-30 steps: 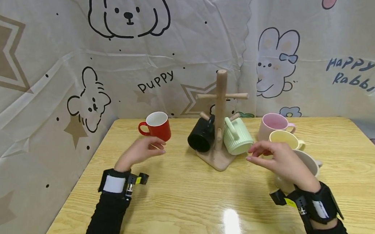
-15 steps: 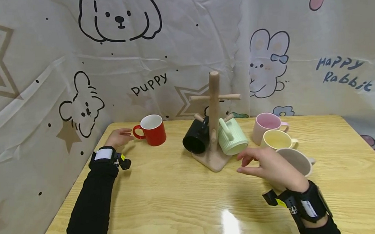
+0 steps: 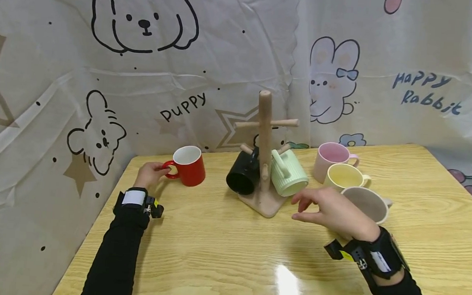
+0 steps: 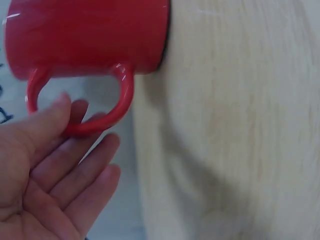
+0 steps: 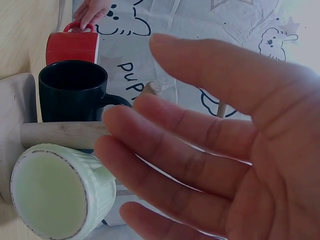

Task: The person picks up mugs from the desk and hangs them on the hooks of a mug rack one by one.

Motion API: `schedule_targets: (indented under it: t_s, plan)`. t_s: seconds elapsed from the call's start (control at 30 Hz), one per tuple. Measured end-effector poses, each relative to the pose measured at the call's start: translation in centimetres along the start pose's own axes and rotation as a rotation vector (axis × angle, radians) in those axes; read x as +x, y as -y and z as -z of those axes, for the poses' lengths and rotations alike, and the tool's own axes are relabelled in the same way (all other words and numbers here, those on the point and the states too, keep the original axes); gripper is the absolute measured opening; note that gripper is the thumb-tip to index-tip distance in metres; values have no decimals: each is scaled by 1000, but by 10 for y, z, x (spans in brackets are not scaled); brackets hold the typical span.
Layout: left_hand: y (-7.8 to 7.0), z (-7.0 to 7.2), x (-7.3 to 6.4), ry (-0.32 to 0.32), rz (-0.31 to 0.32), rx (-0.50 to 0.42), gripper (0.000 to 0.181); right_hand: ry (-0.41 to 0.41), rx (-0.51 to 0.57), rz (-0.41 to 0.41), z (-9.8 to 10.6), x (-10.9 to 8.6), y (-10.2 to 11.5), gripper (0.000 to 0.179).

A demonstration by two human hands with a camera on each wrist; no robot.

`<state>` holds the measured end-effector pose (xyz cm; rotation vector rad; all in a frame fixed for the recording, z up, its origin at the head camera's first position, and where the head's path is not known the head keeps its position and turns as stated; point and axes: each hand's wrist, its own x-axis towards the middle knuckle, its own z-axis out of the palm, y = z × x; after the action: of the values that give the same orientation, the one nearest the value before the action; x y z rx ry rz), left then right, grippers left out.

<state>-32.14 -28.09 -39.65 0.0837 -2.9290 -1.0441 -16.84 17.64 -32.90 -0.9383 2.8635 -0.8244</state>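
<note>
A red mug (image 3: 193,171) with a white inside stands upright at the table's back left. My left hand (image 3: 148,175) pinches its handle; in the left wrist view the thumb lies by the loop of the handle (image 4: 95,125), with the other fingers behind it. My right hand (image 3: 336,211) hovers with loosely bent fingers, holding nothing, in front of a light green ribbed mug (image 3: 292,178). That mug and a black mug (image 3: 240,175) hang tilted on the lower pegs of a wooden mug tree (image 3: 265,122).
To the right stand a pink mug (image 3: 325,165), a yellow mug (image 3: 336,176) and an off-white mug (image 3: 373,207), the last partly hidden by my right hand. A printed cloth (image 3: 227,41) hangs behind the wooden table (image 3: 212,255). The mug tree's upper pegs stick out sideways.
My left hand has moved left from in front of the red mug to its handle and taken hold of it. My right hand has kept its pose while the head view shifted slightly.
</note>
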Motion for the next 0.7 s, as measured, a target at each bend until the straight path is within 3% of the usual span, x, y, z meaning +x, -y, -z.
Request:
schedule_targets:
  t_s: [0.1,0.2,0.43,0.57,0.7]
  plan:
    - [-4,5,-4,22,-92,44,31,6,-1,-4,-1,0,0,25]
    - [-13,4,-8,4,-126,34,31,11,-5,-5,-2,1,0,25]
    - [-34,-9,-16,-105,-78,-187,32,24,-4,-4,-2,4,2,25]
    - [-38,-11,-23,-163,-36,-220,32,28,2,4,-4,5,2,25]
    - [-39,-1,-38,-177,23,-256,35,34,7,-4,-5,6,1,26]
